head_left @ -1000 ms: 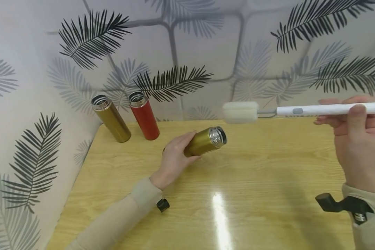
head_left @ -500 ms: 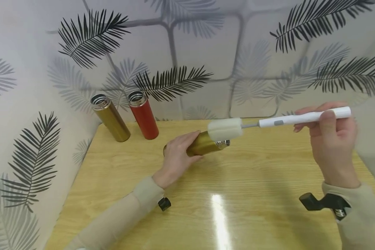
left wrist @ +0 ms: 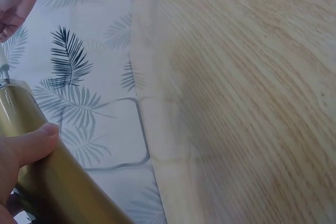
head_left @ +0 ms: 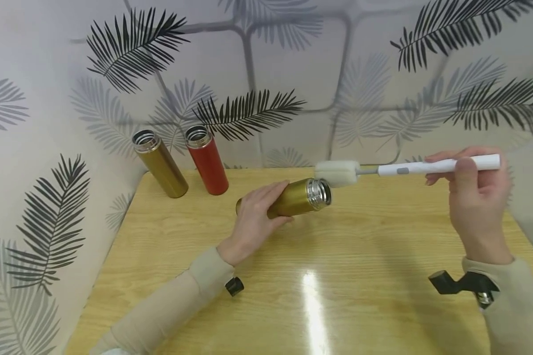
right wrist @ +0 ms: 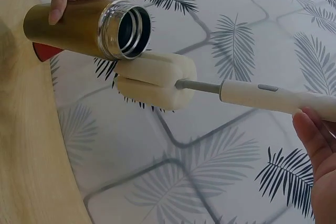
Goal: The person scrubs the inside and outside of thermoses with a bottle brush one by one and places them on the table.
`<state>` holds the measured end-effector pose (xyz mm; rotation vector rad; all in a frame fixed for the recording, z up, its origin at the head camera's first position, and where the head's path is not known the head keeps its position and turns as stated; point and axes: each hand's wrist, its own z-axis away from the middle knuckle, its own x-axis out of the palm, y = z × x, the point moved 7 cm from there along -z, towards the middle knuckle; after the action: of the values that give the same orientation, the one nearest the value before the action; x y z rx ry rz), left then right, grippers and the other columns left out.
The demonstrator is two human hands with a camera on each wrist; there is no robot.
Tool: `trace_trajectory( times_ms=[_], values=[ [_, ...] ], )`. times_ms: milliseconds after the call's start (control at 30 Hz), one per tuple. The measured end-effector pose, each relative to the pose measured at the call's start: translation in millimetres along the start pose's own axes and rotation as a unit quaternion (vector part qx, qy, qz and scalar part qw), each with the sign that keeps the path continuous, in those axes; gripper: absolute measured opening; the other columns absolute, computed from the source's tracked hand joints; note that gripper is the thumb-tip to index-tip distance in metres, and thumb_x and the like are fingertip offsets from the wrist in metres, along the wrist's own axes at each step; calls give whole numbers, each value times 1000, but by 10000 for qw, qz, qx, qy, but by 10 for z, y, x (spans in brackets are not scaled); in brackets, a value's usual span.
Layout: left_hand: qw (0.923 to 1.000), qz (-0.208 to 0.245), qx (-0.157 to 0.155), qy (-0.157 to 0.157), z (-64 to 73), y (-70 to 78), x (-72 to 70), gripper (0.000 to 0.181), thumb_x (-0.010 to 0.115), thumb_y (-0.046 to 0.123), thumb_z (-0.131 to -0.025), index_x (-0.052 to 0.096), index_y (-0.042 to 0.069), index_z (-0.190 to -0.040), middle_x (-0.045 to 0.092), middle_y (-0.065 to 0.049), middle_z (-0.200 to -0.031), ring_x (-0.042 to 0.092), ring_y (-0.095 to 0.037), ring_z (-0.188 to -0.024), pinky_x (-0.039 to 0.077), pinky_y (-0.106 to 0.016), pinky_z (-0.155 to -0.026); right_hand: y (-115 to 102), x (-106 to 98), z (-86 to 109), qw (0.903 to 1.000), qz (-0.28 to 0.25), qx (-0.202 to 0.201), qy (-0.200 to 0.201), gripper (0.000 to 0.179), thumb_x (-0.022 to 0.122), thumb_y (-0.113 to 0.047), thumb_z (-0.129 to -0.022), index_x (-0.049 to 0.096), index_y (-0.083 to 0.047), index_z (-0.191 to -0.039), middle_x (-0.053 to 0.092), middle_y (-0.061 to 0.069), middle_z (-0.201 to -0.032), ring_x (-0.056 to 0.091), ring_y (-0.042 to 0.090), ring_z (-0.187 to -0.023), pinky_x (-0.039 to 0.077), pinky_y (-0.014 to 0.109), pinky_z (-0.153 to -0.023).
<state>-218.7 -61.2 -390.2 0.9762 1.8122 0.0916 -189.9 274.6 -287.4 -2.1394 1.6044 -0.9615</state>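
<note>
My left hand grips a gold thermos bottle round its body, tilted on its side with the uncapped steel mouth facing right. In the right wrist view the dark opening of that gold bottle shows. My right hand holds a bottle brush by its white handle. The cream sponge head of the brush lies just behind and beside the bottle's mouth, outside it. Whether sponge and rim touch, I cannot tell. The left wrist view shows my left thumb pressed along the gold body.
A second gold bottle and a red bottle stand uncapped at the back left of the wooden table. Behind the table rises a wall with a leaf pattern.
My right hand has moved left with the brush, bringing the sponge from apart, across the front of the bottle's mouth, to behind it. The left hand has shifted the bottle slightly right.
</note>
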Motion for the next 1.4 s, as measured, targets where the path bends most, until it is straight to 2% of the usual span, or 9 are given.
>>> trace_trajectory(
  times_ms=[200, 400, 500, 633, 733, 900, 1067, 1267, 1400],
  values=[
    [10000, 19, -14, 53, 13, -17, -24, 81, 94, 24, -78, 57, 12, -149, 65, -11, -142, 60, -32, -131, 45, -54, -111, 42, -26, 5, 9993, -366, 91, -36, 12, 52, 8, -104, 47, 18, -100, 70, 31, -92, 70, 32, -80, 58, 30, -66],
    [9999, 76, 32, 78, 9, -10, -28, 81, 93, 25, -79, 56, 12, -150, 64, -11, -143, 60, -31, -132, 46, -52, -111, 27, -61, 31, 9996, -30, 253, -80, 9, 49, 8, -104, 49, 16, -100, 71, 28, -93, 69, 29, -77, 57, 28, -66],
    [9997, 158, -145, 71, -16, -32, -30, 81, 93, 25, -79, 56, 11, -150, 63, -11, -144, 60, -30, -132, 47, -49, -111, 22, -74, 26, 9995, 1, 293, -64, 9, 49, 10, -104, 50, 17, -98, 72, 28, -92, 68, 28, -74, 57, 28, -64],
    [9970, 400, -662, 81, -31, -106, -42, 81, 93, 22, -79, 56, 9, -150, 62, -10, -146, 60, -29, -133, 47, -45, -113, 23, -54, 39, 9992, -134, 356, -86, 11, 50, 10, -103, 49, 18, -96, 72, 29, -90, 69, 29, -73, 57, 28, -63],
    [9953, 442, -857, 61, -42, -135, -57, 80, 93, 21, -79, 56, 9, -149, 63, -9, -145, 61, -29, -132, 47, -45, -112, 8, -16, 49, 9990, -215, 360, -148, 13, 52, 9, -103, 49, 18, -95, 72, 29, -90, 70, 29, -74, 57, 28, -63],
    [9965, 264, -793, 30, -97, -123, -87, 79, 93, 23, -80, 57, 10, -149, 63, -8, -145, 62, -29, -131, 49, -47, -110, -39, 50, 3, 9986, -450, 222, -161, 16, 58, 7, -102, 50, 20, -95, 72, 30, -89, 70, 30, -72, 57, 29, -62],
    [9957, 212, -901, -102, -141, -120, -91, 79, 92, 25, -81, 56, 10, -150, 62, -8, -146, 62, -29, -130, 49, -50, -107, -69, 111, -50, 9981, -566, 149, -216, 20, 62, 5, -100, 50, 20, -94, 72, 31, -87, 69, 30, -68, 57, 29, -61],
    [9954, 155, -941, -124, -198, -127, -113, 80, 93, 24, -80, 57, 12, -150, 62, -7, -147, 61, -29, -131, 50, -50, -106, -64, 130, -102, 9932, -1134, 244, -78, 21, 61, 8, -100, 47, 21, -93, 70, 35, -86, 69, 36, -71, 57, 33, -60],
    [9940, 206, -1008, -370, -169, -110, -63, 79, 92, 25, -80, 57, 15, -150, 61, -4, -148, 60, -28, -132, 49, -48, -107, -51, 185, -91, 9895, -1411, 293, -70, 24, 63, 6, -99, 46, 21, -93, 69, 36, -87, 70, 37, -73, 58, 34, -61]
  ],
)
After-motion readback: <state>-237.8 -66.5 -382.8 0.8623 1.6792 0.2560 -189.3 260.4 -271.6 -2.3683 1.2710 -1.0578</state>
